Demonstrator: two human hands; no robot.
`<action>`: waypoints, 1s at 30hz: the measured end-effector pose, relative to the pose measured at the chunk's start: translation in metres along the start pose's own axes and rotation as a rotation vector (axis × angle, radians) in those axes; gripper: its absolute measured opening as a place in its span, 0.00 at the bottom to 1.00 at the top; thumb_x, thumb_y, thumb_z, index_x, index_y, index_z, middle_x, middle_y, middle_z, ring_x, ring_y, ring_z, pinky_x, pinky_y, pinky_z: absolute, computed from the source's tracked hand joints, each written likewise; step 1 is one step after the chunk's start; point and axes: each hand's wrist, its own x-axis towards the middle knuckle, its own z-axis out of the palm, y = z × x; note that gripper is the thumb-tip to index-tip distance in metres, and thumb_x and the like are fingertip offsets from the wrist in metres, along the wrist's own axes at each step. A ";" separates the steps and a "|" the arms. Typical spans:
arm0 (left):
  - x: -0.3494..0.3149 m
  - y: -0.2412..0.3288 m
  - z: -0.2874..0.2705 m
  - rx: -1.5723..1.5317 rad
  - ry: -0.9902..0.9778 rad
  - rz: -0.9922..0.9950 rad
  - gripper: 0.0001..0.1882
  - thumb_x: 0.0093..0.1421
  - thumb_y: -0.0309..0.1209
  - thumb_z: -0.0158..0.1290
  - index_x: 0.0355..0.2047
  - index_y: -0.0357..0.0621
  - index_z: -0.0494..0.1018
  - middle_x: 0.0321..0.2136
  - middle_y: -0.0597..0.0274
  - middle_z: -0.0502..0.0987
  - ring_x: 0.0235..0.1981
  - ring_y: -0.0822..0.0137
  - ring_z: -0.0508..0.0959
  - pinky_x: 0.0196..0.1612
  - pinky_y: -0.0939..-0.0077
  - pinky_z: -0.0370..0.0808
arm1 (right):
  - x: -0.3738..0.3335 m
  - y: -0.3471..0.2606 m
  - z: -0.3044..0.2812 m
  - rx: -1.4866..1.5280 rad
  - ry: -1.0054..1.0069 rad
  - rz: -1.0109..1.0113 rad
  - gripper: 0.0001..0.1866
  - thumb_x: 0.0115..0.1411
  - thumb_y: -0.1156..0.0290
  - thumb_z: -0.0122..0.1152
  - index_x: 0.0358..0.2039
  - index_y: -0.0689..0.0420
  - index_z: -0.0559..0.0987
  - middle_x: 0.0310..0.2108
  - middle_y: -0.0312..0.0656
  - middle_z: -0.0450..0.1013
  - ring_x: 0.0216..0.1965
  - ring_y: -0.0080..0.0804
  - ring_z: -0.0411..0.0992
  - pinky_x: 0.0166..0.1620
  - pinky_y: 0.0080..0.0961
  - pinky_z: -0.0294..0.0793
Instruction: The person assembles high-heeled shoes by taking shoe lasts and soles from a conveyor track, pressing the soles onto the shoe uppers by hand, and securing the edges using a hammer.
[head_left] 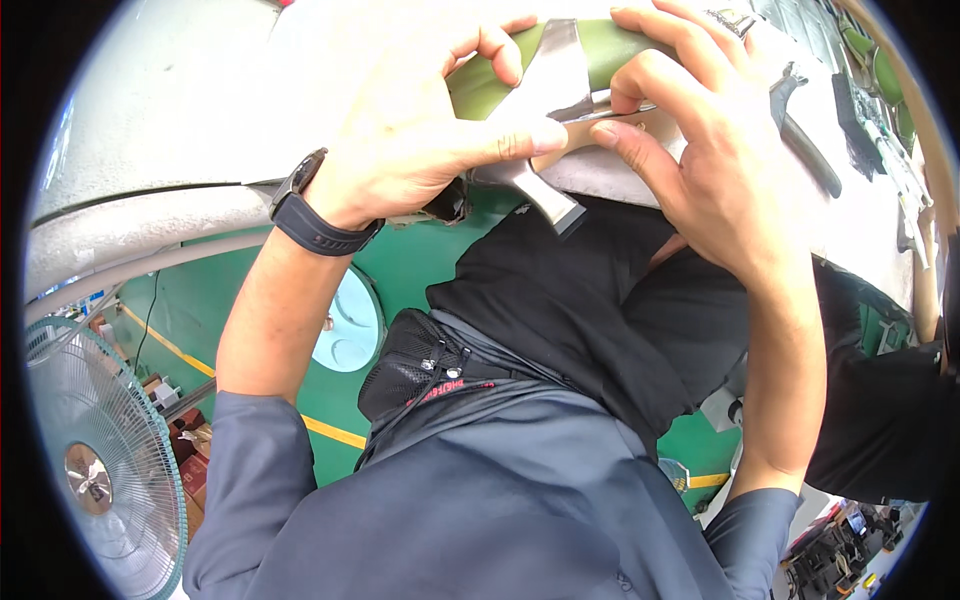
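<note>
A smooth green shoe last (615, 50) lies across both hands at the top of the view. A shiny silver strap (555, 75) wraps over it, and a loose strap end (550, 200) with a dark tip hangs below. Along the near side runs a tan sole-like piece (575, 140). My left hand (430, 130) is closed round the left part of the last, its thumb laid along the strap and tan piece. With curled fingers and thumb, my right hand (700, 130) grips the right part by the tan edge. Palms and fingers partly hide the last.
A pale worktable (190, 100) supports the work. To the right lie a dark-handled tool (805, 145), a black brush-like block (853, 125) and more green lasts (880, 70). A fan (95, 470) stands at lower left, a light-blue round stool (350, 325) below. Another person's dark-clothed leg (870, 420) is at right.
</note>
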 end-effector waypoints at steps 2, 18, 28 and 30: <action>0.003 0.002 0.001 0.041 -0.020 -0.009 0.21 0.53 0.28 0.73 0.40 0.45 0.71 0.65 0.46 0.72 0.65 0.59 0.70 0.70 0.62 0.62 | 0.000 0.000 -0.004 -0.027 -0.033 0.020 0.15 0.51 0.71 0.78 0.36 0.55 0.78 0.57 0.51 0.72 0.64 0.59 0.67 0.61 0.60 0.64; 0.010 0.005 0.014 0.315 0.068 0.111 0.16 0.55 0.27 0.67 0.38 0.42 0.70 0.57 0.44 0.78 0.65 0.55 0.73 0.63 0.64 0.69 | 0.002 0.001 0.017 -0.069 0.076 0.043 0.14 0.52 0.70 0.75 0.33 0.56 0.76 0.60 0.44 0.75 0.65 0.48 0.69 0.67 0.60 0.58; 0.013 0.004 0.027 0.303 0.147 0.100 0.18 0.56 0.30 0.67 0.39 0.41 0.69 0.49 0.48 0.77 0.63 0.50 0.74 0.64 0.61 0.68 | 0.036 -0.002 -0.013 -0.035 -0.086 0.182 0.20 0.44 0.75 0.76 0.37 0.59 0.76 0.46 0.46 0.78 0.50 0.50 0.73 0.55 0.44 0.70; 0.015 0.004 0.030 0.272 0.186 0.125 0.22 0.54 0.34 0.69 0.43 0.39 0.70 0.45 0.49 0.76 0.60 0.45 0.75 0.61 0.58 0.71 | 0.023 0.029 -0.011 -0.009 -0.022 0.049 0.32 0.44 0.67 0.80 0.51 0.56 0.79 0.55 0.45 0.77 0.59 0.49 0.72 0.62 0.44 0.69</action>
